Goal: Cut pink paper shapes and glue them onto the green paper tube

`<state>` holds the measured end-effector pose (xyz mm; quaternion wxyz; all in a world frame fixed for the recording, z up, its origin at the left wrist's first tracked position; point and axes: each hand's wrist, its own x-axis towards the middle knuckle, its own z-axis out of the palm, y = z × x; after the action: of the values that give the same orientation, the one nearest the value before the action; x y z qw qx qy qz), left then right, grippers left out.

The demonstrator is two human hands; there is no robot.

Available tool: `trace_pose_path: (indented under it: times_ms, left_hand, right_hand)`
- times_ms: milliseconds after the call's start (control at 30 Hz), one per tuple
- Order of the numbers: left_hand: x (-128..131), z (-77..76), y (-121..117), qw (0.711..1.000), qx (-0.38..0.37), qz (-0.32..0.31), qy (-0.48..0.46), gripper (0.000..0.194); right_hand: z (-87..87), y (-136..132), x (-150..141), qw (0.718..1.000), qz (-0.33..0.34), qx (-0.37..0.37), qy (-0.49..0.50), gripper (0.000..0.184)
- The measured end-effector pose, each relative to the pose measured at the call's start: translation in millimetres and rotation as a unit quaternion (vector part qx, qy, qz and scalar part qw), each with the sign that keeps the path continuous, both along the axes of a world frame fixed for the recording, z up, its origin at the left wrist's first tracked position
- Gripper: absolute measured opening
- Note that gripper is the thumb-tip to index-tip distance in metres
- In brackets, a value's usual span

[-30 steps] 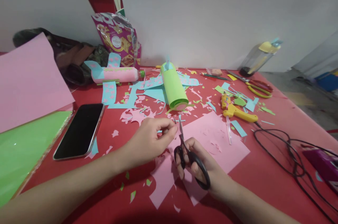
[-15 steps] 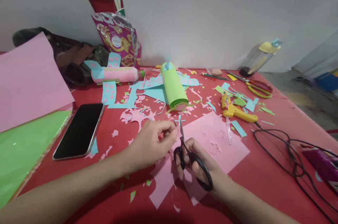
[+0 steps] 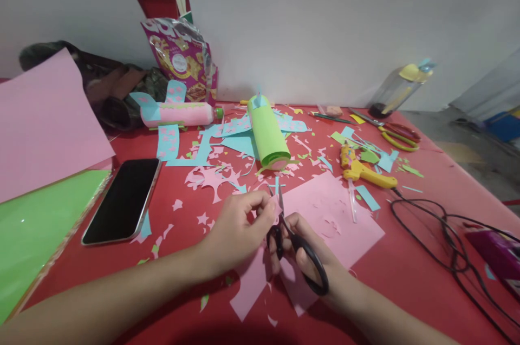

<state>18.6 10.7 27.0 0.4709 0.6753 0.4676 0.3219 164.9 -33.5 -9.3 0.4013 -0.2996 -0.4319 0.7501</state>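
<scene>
My left hand (image 3: 238, 231) pinches a small pink paper scrap (image 3: 277, 209) between thumb and fingers. My right hand (image 3: 311, 261) grips black-handled scissors (image 3: 298, 250), their blades pointing up and meeting the scrap. Both hands hover over a large pink paper sheet (image 3: 325, 215) with cut-out holes, lying on the red table (image 3: 406, 269). Beyond them lies a green paper-wrapped cylinder (image 3: 266, 132) on blue paper shapes, and a pink paper-covered bottle (image 3: 179, 115) with blue wings.
A black phone (image 3: 124, 199) lies at left beside pink (image 3: 44, 123) and green (image 3: 36, 226) sheets. A yellow glue gun (image 3: 363, 169), red-yellow scissors (image 3: 390, 134), a black cable (image 3: 442, 231), a snack bag (image 3: 182, 60) and a bottle (image 3: 400, 88) surround the scattered paper scraps.
Both hands have drifted slightly toward me and to the right. The scissor blades have closed in on the pink scrap, which my left hand has turned.
</scene>
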Motion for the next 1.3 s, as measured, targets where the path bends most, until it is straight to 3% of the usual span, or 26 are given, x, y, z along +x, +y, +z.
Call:
trace_pose_path:
  times_ms: [300,800,967,1167,1300]
  left_hand:
    - [5.4,-6.1,-7.1,0.999,0.003,0.021,-0.027,0.032]
    - [12.7,-10.8,-12.0,0.994,-0.066,0.017,-0.08,0.03]
    - [13.5,-11.4,-11.3,0.999,-0.031,0.023,-0.037,0.03]
    - [13.6,-10.6,-9.1,0.989,0.103,0.069,0.078,0.03]
    - [14.5,-12.0,-9.9,0.987,0.124,0.061,0.086,0.03]
  right_hand:
    - [13.4,-1.5,-1.5,0.997,0.013,0.022,-0.076,0.039]
    - [5.6,-11.8,-6.0,0.989,-0.008,0.051,-0.139,0.038]
    - [5.6,-12.6,-7.0,0.989,-0.007,0.047,-0.141,0.038]
    - [9.8,-14.7,-8.7,0.97,-0.038,0.07,-0.228,0.041]
    - [8.5,-15.9,-9.4,0.962,-0.045,0.078,-0.259,0.042]
